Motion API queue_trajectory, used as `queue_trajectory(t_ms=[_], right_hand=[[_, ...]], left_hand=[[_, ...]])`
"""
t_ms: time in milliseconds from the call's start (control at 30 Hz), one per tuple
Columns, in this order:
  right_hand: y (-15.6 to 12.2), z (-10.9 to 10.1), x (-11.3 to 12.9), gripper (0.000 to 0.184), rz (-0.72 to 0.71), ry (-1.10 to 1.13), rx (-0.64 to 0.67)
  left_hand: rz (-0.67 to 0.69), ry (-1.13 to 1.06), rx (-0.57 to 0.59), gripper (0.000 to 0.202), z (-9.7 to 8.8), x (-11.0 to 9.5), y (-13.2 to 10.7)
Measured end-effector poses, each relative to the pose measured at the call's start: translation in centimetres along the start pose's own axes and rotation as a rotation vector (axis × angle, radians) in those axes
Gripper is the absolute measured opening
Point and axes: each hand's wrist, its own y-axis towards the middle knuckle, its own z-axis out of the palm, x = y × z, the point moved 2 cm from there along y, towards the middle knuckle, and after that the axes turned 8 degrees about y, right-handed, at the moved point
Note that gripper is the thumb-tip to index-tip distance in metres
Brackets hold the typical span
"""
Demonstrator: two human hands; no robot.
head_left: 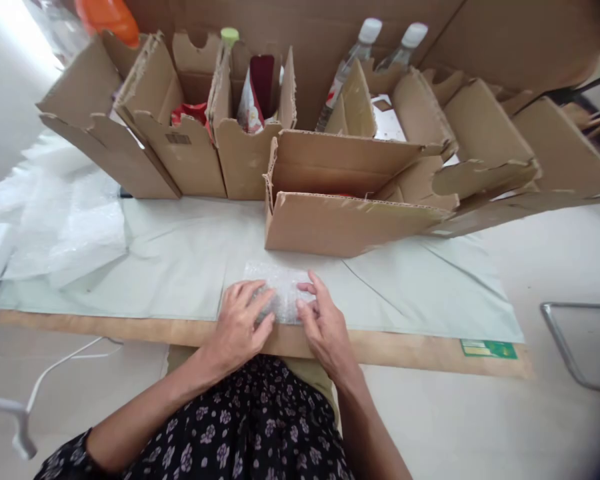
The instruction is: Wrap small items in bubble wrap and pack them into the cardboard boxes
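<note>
A small piece of clear bubble wrap (pixel 280 283) lies on the pale sheet (pixel 180 260) near the front edge of the wooden table (pixel 405 350). My left hand (pixel 240 323) rests on its left part, fingers curled over it and pressing down. My right hand (pixel 325 323) presses on its right part, fingers bent and close together. Whether something is wrapped inside the bubble wrap is hidden by my fingers.
An open cardboard box (pixel 340 213) stands just behind the wrap. Several more open boxes (pixel 190 133) line the back, some holding red packets and clear bottles (pixel 350 60). A heap of bubble wrap (pixel 60 213) lies at the left. A metal chair frame (pixel 570 347) is at the right.
</note>
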Motion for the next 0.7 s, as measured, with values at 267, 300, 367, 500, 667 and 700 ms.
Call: queue_trajectory(t_ms=[267,300,367,500,667,700], right_hand=[[-1.0,-3.6,-0.9,0.049,-0.009,-0.074,-0.222],[-0.3,-3.8,-1.0,0.051,-0.013,-0.135,-0.234],[1.6,-3.8,-1.0,0.057,0.006,-0.237,-0.205],[4.7,-2.7,-1.0,0.055,0.104,-0.357,-0.08],[1.3,-2.5,-1.3,0.053,0.215,-0.361,-0.176],[0.2,-2.5,-1.4,0.054,0.238,-0.357,-0.198]], left_hand=[[0.195,0.139,0.178,0.026,2.4,-0.8,2.4],[0.203,0.148,0.171,0.026,2.6,-0.6,2.6],[0.222,0.164,0.148,0.025,2.9,-0.3,2.7],[0.226,0.143,0.03,0.023,2.0,0.2,2.7],[0.236,-0.017,-0.167,0.021,-0.5,-1.3,0.9],[0.267,-0.043,-0.16,0.023,-0.7,-1.9,0.4]])
